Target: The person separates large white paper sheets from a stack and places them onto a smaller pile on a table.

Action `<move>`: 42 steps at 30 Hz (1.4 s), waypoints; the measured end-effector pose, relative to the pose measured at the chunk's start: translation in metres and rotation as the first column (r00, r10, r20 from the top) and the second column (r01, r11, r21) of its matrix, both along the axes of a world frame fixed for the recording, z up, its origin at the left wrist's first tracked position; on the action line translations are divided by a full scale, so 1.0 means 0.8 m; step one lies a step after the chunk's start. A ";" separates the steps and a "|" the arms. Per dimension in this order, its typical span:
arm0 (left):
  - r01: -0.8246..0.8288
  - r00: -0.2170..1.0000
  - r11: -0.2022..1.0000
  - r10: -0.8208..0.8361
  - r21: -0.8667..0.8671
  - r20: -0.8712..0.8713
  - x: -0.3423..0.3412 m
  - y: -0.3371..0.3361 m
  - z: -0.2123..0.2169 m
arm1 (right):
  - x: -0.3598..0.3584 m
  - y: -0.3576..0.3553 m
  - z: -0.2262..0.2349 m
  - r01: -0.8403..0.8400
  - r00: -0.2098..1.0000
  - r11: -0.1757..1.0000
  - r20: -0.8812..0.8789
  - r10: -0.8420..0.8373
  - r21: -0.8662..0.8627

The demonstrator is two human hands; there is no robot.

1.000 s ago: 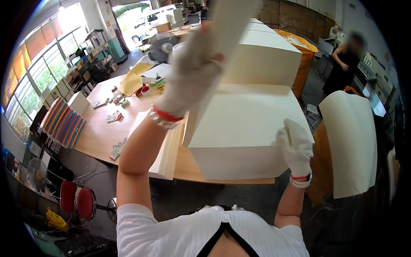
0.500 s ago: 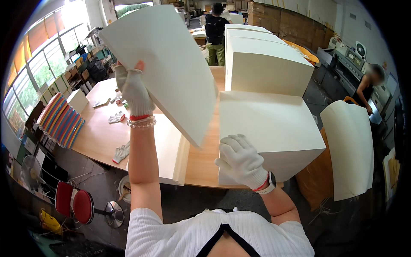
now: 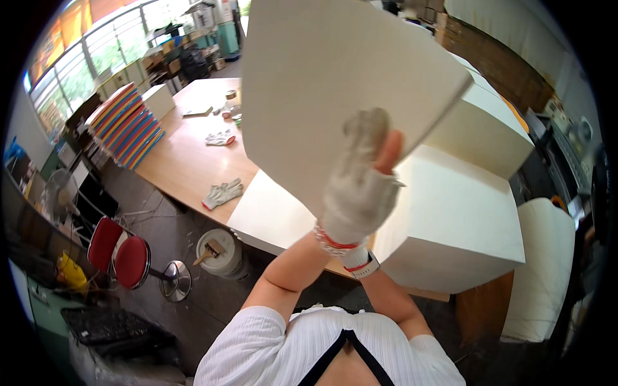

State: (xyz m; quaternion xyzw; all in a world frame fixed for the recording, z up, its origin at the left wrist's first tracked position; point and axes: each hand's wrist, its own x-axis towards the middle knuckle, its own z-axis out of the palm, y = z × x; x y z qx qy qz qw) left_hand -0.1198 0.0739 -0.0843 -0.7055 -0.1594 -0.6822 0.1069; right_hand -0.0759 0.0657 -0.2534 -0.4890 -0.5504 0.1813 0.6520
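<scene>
A large white board (image 3: pixel 309 77), its kind not clear, is raised and tilted above the table in front of me. My left hand (image 3: pixel 360 183), in a white glove with the thumb tip bare, lies against its near face by the lower right edge, fingers pointing up. My right hand, also gloved, is mostly hidden behind the left one; only its cuff and a white watch (image 3: pixel 364 265) show beneath. Beside it on the right stands a tall white stack (image 3: pixel 460 219). Under the board, at the table's front, a lower white stack (image 3: pixel 273 206) lies partly covered.
On the wooden table (image 3: pixel 174 151) lie spare gloves (image 3: pixel 223 193) and small items. A pile of coloured sheets (image 3: pixel 127 127) stands at its left. Below are a white bucket with a brush (image 3: pixel 210 249) and a red stool (image 3: pixel 133 260). More white stacks (image 3: pixel 489 122) rise behind, right.
The white board has swung right and nearer, and my left hand has moved right with it. My right hand has left the top of the tall stack and gone behind my left. My view has shifted.
</scene>
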 end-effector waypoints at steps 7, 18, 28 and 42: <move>0.209 0.920 0.864 -0.332 -0.459 -0.207 -0.088 0.124 -0.114 | -0.024 0.038 -0.057 -0.362 0.836 0.899 -0.513 0.196 -0.246; -0.222 0.962 0.052 -0.152 -0.974 -0.227 -0.384 0.129 -0.292 | -0.030 -0.006 -0.099 0.104 0.900 0.833 0.408 0.154 -0.543; 0.127 0.975 0.195 -0.203 -0.973 0.086 -0.419 0.151 -0.358 | -0.048 -0.027 -0.104 0.133 0.734 0.875 0.639 0.228 -0.466; -0.075 0.983 0.048 -0.163 -0.996 -0.082 -0.407 0.151 -0.325 | -0.045 -0.028 -0.109 0.105 0.789 0.881 0.578 0.209 -0.462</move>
